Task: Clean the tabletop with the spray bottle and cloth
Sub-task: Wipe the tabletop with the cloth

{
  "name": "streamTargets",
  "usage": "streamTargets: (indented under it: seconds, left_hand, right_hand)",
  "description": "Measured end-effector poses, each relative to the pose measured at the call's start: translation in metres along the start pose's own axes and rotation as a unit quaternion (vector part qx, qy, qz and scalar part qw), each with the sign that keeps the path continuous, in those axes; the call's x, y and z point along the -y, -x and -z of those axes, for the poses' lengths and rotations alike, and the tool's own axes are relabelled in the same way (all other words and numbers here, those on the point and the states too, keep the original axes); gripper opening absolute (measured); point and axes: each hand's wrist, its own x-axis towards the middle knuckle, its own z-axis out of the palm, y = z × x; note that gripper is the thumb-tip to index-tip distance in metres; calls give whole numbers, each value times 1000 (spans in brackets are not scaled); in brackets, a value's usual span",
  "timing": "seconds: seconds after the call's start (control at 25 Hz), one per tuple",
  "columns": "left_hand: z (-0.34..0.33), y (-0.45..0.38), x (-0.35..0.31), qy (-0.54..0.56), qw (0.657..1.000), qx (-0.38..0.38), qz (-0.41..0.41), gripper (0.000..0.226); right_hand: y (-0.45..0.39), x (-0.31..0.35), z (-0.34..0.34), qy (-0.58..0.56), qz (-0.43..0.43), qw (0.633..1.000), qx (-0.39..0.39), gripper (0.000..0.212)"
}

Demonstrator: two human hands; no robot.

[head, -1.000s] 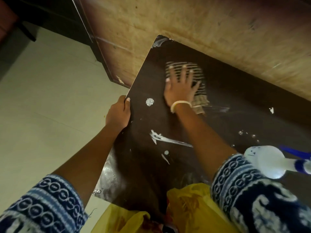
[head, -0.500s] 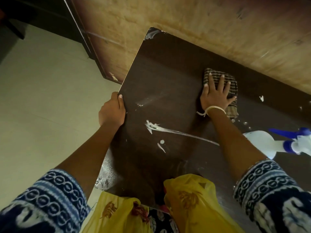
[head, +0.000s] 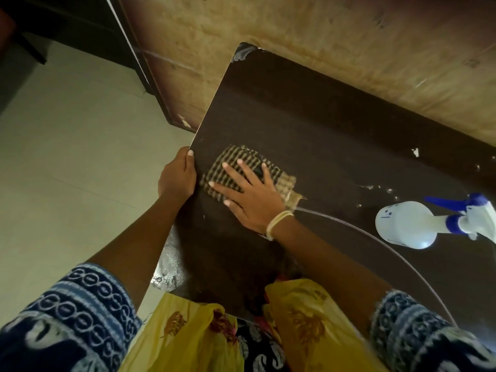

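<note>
right hand [head: 249,194] lies flat on the striped cloth [head: 243,170], left hand [head: 177,178] grips the tabletop [head: 335,135] edge. wiping step; next i sweep toward white spots beside the lying spray bottle [head: 413,226].

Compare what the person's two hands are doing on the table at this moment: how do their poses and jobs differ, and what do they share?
The left hand curls over the tabletop's left edge in a grip; the right hand lies flat with fingers spread. The left hand touches bare wood; the right hand presses the striped cloth. Only the right wrist wears a pale band. Both touch the tabletop, and neither is at the spray bottle.
</note>
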Motion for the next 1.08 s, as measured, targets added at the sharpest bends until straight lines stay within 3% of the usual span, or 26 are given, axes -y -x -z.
streamTargets:
  seconds: [0.08,0.2,0.28,0.36,0.44,0.56,0.64,0.72,0.76,0.84,0.92,1.0,1.08]
  left_hand:
    - [2,11,1,-18,1000,-9,7,44]
    - [2,20,5,-31,999,-15,17,45]
    - [2,25,11,-35,999,-18,23,45]
    - [1,30,15,-40,999,-20,24,44]
    - [2,34,16,-34,999,-19,22,44]
    - [2,38,22,-19,999,-23,15,43]
    - [4,44,26,-22,999,-23,15,43]
    - [5,53,28,-41,999,-26,24,44]
    - [5,58,28,-56,998,-29,27,44]
    - [5,67,30,-84,996,-25,25,44]
    - [8,71,34,-92,996,-9,15,44]
    - [10,76,39,-88,996,2,11,45]
    - [12,83,42,-83,996,10,16,46]
  right_hand:
    - [26,-47,2,10,-41,999,-16,49]
    - [19,-128,16,-28,-269,961,-47,51]
    - [-6,-143,28,-86,-399,912,-52,51]
    - [-32,-118,31,-105,-423,898,-55,53]
    - [-39,-70,22,-65,-326,942,-52,53]
    - [1,20,-5,-8,-88,996,-12,52]
    - [45,46,-16,11,64,998,12,49]
    - [65,19,-17,37,128,991,9,48]
    - [66,-8,-16,42,90,995,-8,48]
    - [61,-69,-8,31,-83,995,-48,50]
    - [59,-119,5,-25,-261,964,-54,51]
    - [51,-126,11,-81,-376,922,-44,52]
    - [39,-91,14,-95,-416,903,-48,53]
